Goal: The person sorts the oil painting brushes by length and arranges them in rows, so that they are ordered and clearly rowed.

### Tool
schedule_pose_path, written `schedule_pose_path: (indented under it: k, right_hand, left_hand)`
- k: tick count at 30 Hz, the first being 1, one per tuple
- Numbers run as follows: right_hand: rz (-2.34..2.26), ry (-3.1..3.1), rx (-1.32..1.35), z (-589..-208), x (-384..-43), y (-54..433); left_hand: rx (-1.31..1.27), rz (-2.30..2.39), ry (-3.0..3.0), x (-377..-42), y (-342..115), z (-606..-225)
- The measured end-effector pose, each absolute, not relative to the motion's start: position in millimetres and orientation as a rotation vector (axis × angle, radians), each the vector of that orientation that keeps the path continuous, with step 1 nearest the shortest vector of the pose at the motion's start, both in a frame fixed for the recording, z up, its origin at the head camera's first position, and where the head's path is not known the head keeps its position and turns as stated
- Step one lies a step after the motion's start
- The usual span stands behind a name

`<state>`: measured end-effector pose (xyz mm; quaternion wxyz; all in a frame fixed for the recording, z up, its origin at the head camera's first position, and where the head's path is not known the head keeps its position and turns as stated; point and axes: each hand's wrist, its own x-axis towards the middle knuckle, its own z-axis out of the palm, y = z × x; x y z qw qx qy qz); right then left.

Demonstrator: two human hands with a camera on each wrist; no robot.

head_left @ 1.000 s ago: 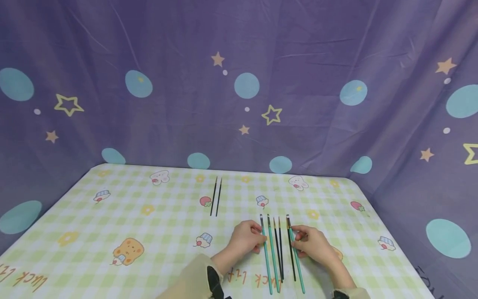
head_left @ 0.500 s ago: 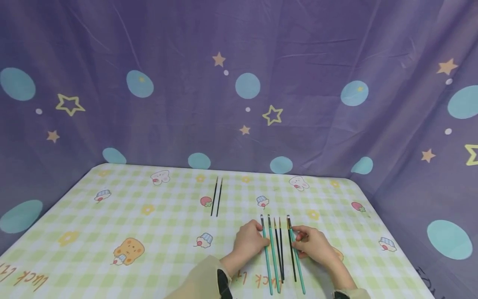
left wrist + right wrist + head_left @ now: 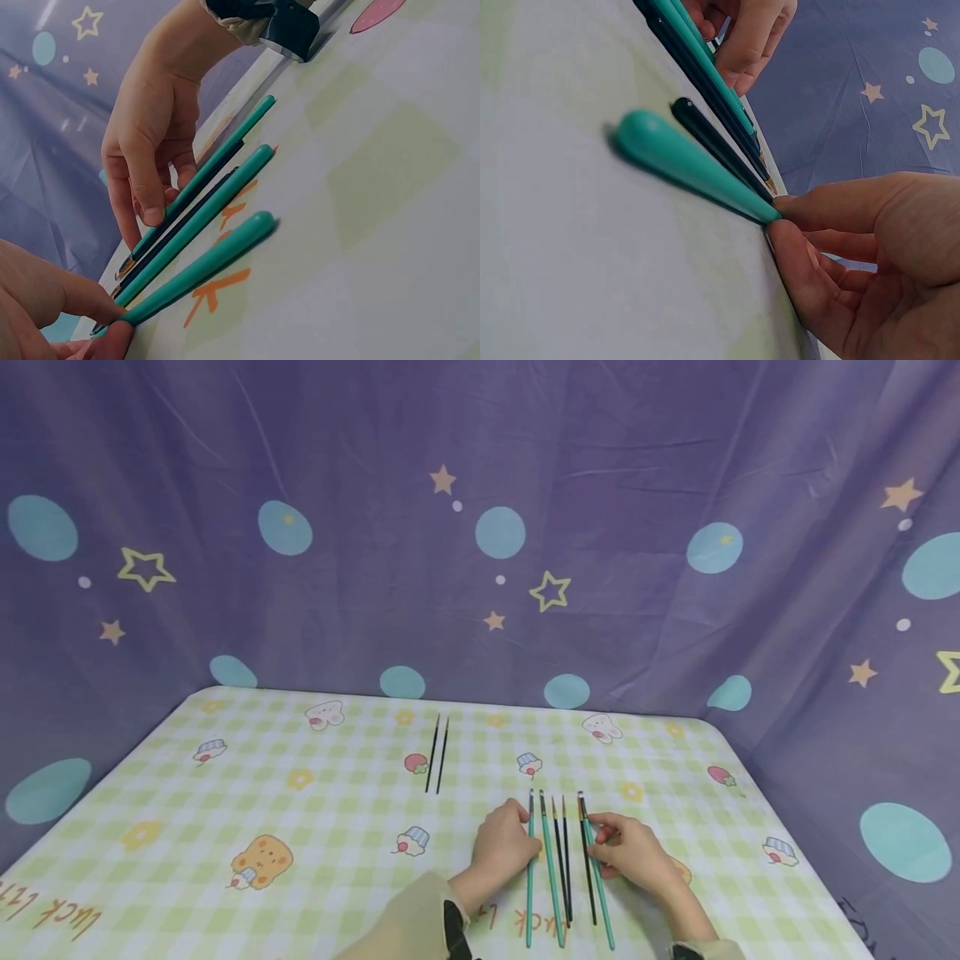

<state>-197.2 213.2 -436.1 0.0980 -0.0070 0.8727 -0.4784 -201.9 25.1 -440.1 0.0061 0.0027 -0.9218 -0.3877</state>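
Observation:
My left hand (image 3: 504, 842) pinches the leftmost teal paintbrush (image 3: 529, 902) near its bristle end; the left wrist view shows thumb and finger on its handle (image 3: 202, 270). With thumb and fingers, my right hand (image 3: 632, 850) holds the rightmost teal paintbrush (image 3: 602, 902), whose rounded handle end (image 3: 641, 131) points toward the right wrist camera. Close along its left side lies a black paintbrush (image 3: 589, 881). Between the hands lie another teal paintbrush (image 3: 553, 877) and two thin black paintbrushes (image 3: 561, 868), side by side, bristles pointing away from me.
Farther back on the checked tablecloth (image 3: 337, 827), two thin black paintbrushes (image 3: 432, 756) lie parallel. A purple curtain (image 3: 360, 568) with stars and blue dots hangs behind the table's far edge.
The leftmost teal paintbrush has turned, its handle end swinging left so that it lies straighter. My left hand has shifted slightly right. The right hand stays in place.

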Motion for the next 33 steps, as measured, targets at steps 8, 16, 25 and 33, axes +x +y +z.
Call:
schedule_pose_path:
  k: [8, 16, 25, 33]
  right_hand:
    - [-1.414, 2.588, -0.013, -436.7, -197.5, 213.8]
    - [-1.423, 2.58, -0.004, -436.5, -196.8, 213.7]
    - [-1.407, 2.577, 0.003, -437.5, -196.8, 212.6]
    - [-1.411, 2.587, 0.008, -435.8, -196.5, 212.1]
  left_hand:
    - [-0.003, -1.208, -2.893, -202.2, 25.9, -436.1]
    - [0.006, -1.177, -2.918, -204.2, 27.4, -435.6]
    - [0.027, -1.19, -2.922, -205.3, 25.7, -438.2]
    - [-0.083, -1.112, -2.932, -203.0, 25.2, -429.9]
